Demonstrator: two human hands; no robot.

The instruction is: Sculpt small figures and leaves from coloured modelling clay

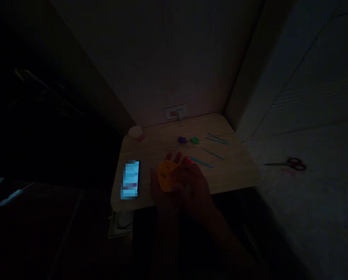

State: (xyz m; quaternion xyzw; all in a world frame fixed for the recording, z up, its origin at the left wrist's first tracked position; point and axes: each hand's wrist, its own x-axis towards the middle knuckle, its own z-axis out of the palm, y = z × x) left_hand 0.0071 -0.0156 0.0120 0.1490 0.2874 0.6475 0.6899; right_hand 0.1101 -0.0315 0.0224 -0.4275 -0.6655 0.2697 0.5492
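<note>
In the dim light, an orange lump of modelling clay (164,179) with dark dents in its surface rests in my left hand (166,200), which cups it from below. My right hand (195,186) lies over its right side, fingers curled and pressing against it. Just beyond the right hand's knuckles shows a small pink-red piece (189,160), partly hidden by the hand. A purple clay lump (182,140) and a green clay lump (194,140) sit farther back on the small wooden table (159,142). Thin blue-green sticks (213,154) lie to the right.
A phone with a lit screen (130,180) lies at the table's left. A pale round container (136,132) stands at the back left corner. Behind is a wall socket (176,112) with a plug. Red-handled scissors (290,163) lie on the pale surface at right.
</note>
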